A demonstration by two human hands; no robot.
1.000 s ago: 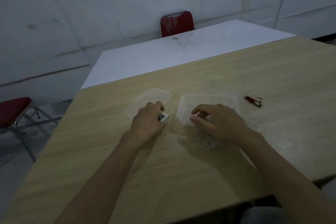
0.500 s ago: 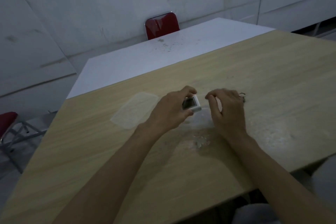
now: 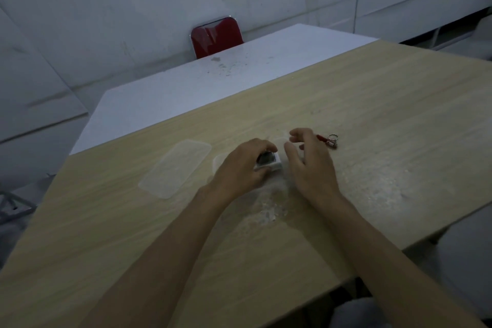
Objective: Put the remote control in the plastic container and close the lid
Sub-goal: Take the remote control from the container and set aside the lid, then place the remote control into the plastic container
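A pale wooden surface [image 3: 372,120] carries a clear plastic lid [image 3: 174,168] at nine o'clock of the hands and a red keychain [image 3: 327,140] at two o'clock. A red chair [image 3: 216,36] stands beyond. The left hand [image 3: 243,168] grips a small remote control [image 3: 267,162], fingers curled around it, over the clear plastic container [image 3: 218,162], which the hands mostly hide. The right hand [image 3: 310,165] hovers beside it, fingers loosely spread, holding nothing.
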